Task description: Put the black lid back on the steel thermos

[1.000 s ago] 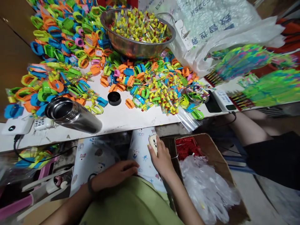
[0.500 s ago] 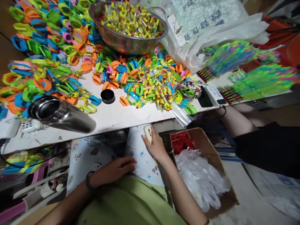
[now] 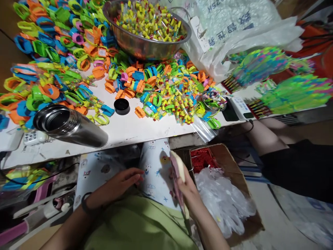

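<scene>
"Where's the phone (image 3: pixel 179 166)?"
"Over the right leg (image 3: pixel 152 165), right hand (image 3: pixel 189 191) wrapped round it."
"Left hand (image 3: pixel 121 182)?"
"Half open, empty."
"What's done?"
"Far bowl (image 3: pixel 145 49) filled, bottle (image 3: pixel 83 132) open. Toys (image 3: pixel 48 91) still need tidying? Can't tell."

- Basin (image 3: pixel 145 48), heaped with tubes (image 3: pixel 148 21), stood at the counter's (image 3: pixel 137 126) back.
- Flask (image 3: pixel 80 130) stood at the front left, lid (image 3: pixel 121 106) to its right.
- Bags (image 3: pixel 221 201) lay in the carton (image 3: pixel 231 163), below counter level.
</scene>
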`<move>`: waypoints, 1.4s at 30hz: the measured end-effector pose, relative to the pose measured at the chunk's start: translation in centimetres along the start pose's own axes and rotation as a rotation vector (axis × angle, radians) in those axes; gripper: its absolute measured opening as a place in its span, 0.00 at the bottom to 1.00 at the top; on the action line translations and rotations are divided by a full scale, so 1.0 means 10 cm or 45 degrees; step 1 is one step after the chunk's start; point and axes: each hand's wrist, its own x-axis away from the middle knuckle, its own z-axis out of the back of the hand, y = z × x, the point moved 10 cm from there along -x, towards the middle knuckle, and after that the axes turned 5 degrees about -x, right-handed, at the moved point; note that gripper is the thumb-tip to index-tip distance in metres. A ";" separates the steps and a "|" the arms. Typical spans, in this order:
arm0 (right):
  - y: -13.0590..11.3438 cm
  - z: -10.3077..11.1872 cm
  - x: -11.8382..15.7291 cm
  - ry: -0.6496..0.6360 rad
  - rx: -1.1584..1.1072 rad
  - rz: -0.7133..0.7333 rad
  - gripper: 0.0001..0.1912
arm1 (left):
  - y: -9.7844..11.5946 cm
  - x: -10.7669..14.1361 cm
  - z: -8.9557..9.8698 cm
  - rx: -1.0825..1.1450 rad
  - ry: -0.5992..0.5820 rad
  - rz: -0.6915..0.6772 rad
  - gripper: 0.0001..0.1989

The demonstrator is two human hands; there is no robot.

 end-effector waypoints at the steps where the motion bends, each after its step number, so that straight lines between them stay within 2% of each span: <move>1: -0.04 -0.09 -0.01 -0.060 -0.261 -0.112 0.37 | 0.00 0.00 0.03 -0.005 0.021 0.004 0.23; 3: -0.17 -0.38 0.02 -0.239 -0.679 -0.297 0.42 | 0.04 0.01 0.08 -0.051 0.043 0.003 0.23; 5: -0.32 -0.67 0.08 -0.420 -0.888 -0.401 0.49 | 0.12 0.01 0.13 -0.111 0.062 -0.018 0.23; 7: -0.38 -0.87 0.13 -0.516 -0.969 -0.480 0.53 | 0.24 0.03 0.18 -0.140 0.082 -0.062 0.22; 12: -0.26 -1.16 0.31 -0.643 -1.096 -0.740 0.55 | 0.63 0.19 0.27 -0.118 0.143 -0.169 0.19; 15: -0.30 -1.20 0.34 -0.675 -1.164 -0.702 0.54 | 0.79 0.29 0.32 -0.110 0.209 -0.186 0.19; 19: -0.31 -1.24 0.36 -0.682 -1.155 -0.714 0.54 | 0.86 0.37 0.35 -0.037 0.267 -0.169 0.20; 22: -0.27 -1.23 0.31 -0.594 -1.144 -0.717 0.52 | 0.86 0.39 0.33 0.028 0.300 -0.144 0.20; 25: -0.25 -1.19 0.22 -0.480 -1.163 -0.634 0.49 | 0.84 0.41 0.31 0.126 0.355 -0.124 0.21; 30: -0.24 -1.19 0.16 -0.409 -1.130 -0.578 0.47 | 0.70 0.37 0.12 0.405 0.211 -0.053 0.25; 33: -0.22 -1.19 0.15 -0.402 -1.055 -0.544 0.49 | 0.69 0.31 0.05 0.532 0.130 -0.110 0.29; 35: -0.20 -1.21 0.15 -0.421 -1.022 -0.516 0.49 | 0.72 0.29 0.11 0.536 0.215 -0.209 0.30; 39: -0.08 -1.24 0.16 -0.450 -0.993 -0.518 0.48 | 0.89 0.43 0.35 0.350 0.614 -0.465 0.23; 42: 0.01 -1.24 0.16 -0.416 -0.981 -0.537 0.48 | 1.07 0.57 0.45 0.242 0.779 -0.618 0.21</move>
